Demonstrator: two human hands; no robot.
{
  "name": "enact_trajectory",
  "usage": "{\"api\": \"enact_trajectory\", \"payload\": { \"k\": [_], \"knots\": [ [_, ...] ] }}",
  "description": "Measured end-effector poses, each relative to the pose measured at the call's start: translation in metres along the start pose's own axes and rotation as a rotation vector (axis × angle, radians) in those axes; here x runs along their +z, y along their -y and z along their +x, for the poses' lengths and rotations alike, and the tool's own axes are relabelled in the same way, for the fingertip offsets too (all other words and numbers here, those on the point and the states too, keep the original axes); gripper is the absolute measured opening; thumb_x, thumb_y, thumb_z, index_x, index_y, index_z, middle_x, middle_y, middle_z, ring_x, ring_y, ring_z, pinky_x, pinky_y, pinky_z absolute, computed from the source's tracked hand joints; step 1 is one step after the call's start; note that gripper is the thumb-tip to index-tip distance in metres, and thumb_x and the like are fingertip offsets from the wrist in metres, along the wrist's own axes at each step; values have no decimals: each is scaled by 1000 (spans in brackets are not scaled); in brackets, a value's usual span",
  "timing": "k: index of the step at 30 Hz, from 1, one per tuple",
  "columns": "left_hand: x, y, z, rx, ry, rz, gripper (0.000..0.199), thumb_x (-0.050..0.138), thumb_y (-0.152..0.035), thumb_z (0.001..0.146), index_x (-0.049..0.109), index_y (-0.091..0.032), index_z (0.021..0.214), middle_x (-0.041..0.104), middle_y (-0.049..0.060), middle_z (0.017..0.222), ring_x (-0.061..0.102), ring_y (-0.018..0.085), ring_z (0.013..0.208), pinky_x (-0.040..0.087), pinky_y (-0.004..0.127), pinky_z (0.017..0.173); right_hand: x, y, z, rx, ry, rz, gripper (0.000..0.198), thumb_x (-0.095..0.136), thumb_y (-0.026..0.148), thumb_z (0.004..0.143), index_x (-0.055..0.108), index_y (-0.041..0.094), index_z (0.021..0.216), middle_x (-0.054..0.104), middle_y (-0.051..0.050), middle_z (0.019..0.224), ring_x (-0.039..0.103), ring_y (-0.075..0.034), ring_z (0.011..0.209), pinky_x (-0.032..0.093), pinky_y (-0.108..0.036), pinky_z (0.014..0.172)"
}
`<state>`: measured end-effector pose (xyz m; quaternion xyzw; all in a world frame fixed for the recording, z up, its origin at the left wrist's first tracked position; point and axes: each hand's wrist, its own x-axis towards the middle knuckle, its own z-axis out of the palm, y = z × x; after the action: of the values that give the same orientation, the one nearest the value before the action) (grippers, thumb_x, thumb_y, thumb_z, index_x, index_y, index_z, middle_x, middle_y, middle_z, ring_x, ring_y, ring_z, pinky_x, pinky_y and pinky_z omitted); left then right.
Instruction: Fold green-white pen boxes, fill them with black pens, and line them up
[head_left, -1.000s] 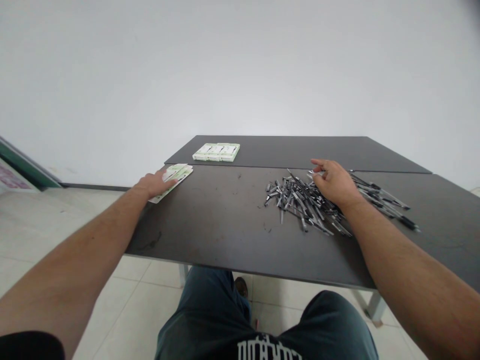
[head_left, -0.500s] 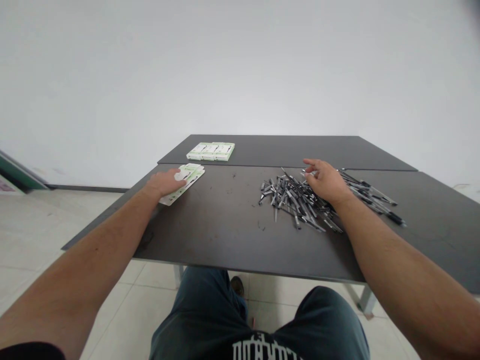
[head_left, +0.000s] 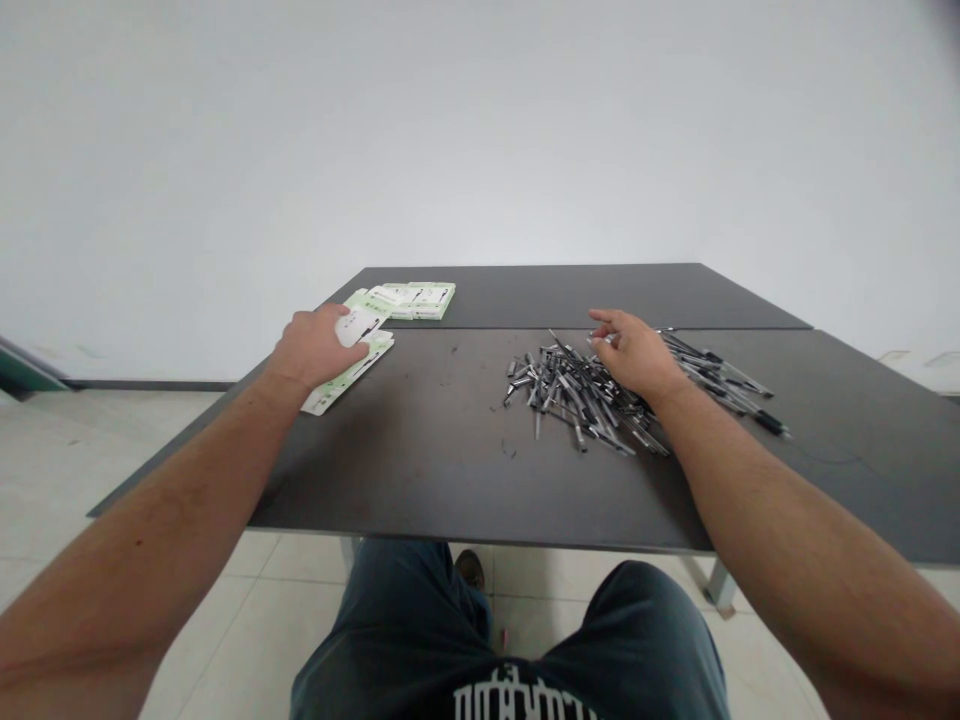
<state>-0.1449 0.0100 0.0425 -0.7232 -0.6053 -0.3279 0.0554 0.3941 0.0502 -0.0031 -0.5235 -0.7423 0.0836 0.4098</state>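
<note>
My left hand [head_left: 316,345] grips a flat white-and-green pen box [head_left: 366,315], raised and tilted above more of the same flat boxes [head_left: 349,378] on the table's left side. Over the heap of pens [head_left: 574,390], my right hand [head_left: 634,350] hovers with its fingers loosely bent and apart, and I see nothing in them. The heap is a tangle of black and clear pens. Part of it is hidden behind that hand and wrist.
Thicker white-and-green boxes [head_left: 427,300] stand side by side at the back left, on the far dark table [head_left: 570,293]. To the right of the heap lie longer pens [head_left: 739,395]. A pale wall rises behind the table.
My left hand has lifted a flat box off the others and tilted it up. My right hand stays over the pens. The view has shifted slightly.
</note>
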Motion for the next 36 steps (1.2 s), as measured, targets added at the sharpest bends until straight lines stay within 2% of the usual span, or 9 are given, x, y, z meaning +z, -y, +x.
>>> {"api": "enact_trajectory", "payload": {
  "k": [6, 12, 15, 18, 23, 26, 28, 31, 36],
  "knots": [
    [28, -94, -2, 98, 38, 101, 73, 85, -42, 89, 64, -18, 154, 70, 23, 160, 61, 46, 151, 47, 63, 135, 2, 26, -8, 74, 60, 173, 48, 73, 41, 95, 84, 18, 136, 89, -12, 109, 78, -27, 86, 65, -48, 93],
    [63, -193, -15, 346, 13, -73, 74, 81, -32, 88, 60, -13, 156, 70, 24, 154, 65, 42, 148, 49, 60, 134, 15, 56, -27, 150, 263, 583, 50, 73, 59, 99, 81, 22, 133, 90, -11, 115, 71, -17, 65, 59, -33, 57],
    [83, -219, -19, 360, 41, -121, 73, 81, -26, 87, 57, -18, 156, 70, 22, 151, 65, 41, 146, 52, 60, 131, 23, 63, -32, 174, 338, 860, 49, 86, 68, 92, 80, 22, 109, 85, -7, 94, 69, -16, 64, 56, -29, 53],
    [99, -229, -26, 358, 51, -149, 74, 83, -26, 88, 56, -19, 157, 68, 22, 151, 65, 43, 147, 53, 61, 130, 30, 65, -33, 251, 341, 910, 48, 92, 67, 87, 74, 24, 97, 70, 1, 67, 62, -17, 56, 52, -29, 49],
    [105, -215, -35, 337, 63, -269, 94, 89, -36, 90, 46, -18, 172, 64, 23, 163, 63, 43, 152, 51, 63, 133, 33, 67, -31, 374, 257, 865, 31, 87, 49, 89, 73, 25, 100, 73, -2, 72, 57, -16, 54, 43, -28, 42],
    [107, -200, -31, 140, 141, -526, 86, 78, -38, 99, 44, -19, 175, 80, 16, 141, 80, 33, 122, 67, 53, 110, 30, 66, -31, 372, 249, 811, 24, 85, 46, 94, 74, 25, 99, 73, -2, 72, 53, -14, 52, 39, -28, 41],
    [109, -195, -28, 14, 249, -682, 64, 73, -40, 102, 59, -20, 162, 87, 11, 118, 84, 30, 102, 71, 46, 91, 28, 64, -31, 356, 257, 776, 23, 83, 48, 98, 76, 26, 98, 70, -1, 68, 52, -14, 52, 39, -28, 41],
    [114, -197, -29, -62, 330, -750, 22, 68, -41, 106, 78, -22, 112, 89, 9, 105, 83, 28, 91, 67, 41, 77, 26, 62, -31, 337, 258, 733, 23, 82, 49, 99, 77, 26, 98, 68, 0, 64, 49, -15, 51, 38, -30, 41],
    [119, -204, -36, -108, 276, -727, 25, 66, -40, 105, 72, -23, 88, 86, 6, 92, 77, 26, 80, 58, 37, 67, 22, 63, -29, 340, 293, 746, 24, 84, 48, 95, 74, 26, 93, 66, 1, 62, 49, -14, 49, 37, -29, 41]
  ]
}}
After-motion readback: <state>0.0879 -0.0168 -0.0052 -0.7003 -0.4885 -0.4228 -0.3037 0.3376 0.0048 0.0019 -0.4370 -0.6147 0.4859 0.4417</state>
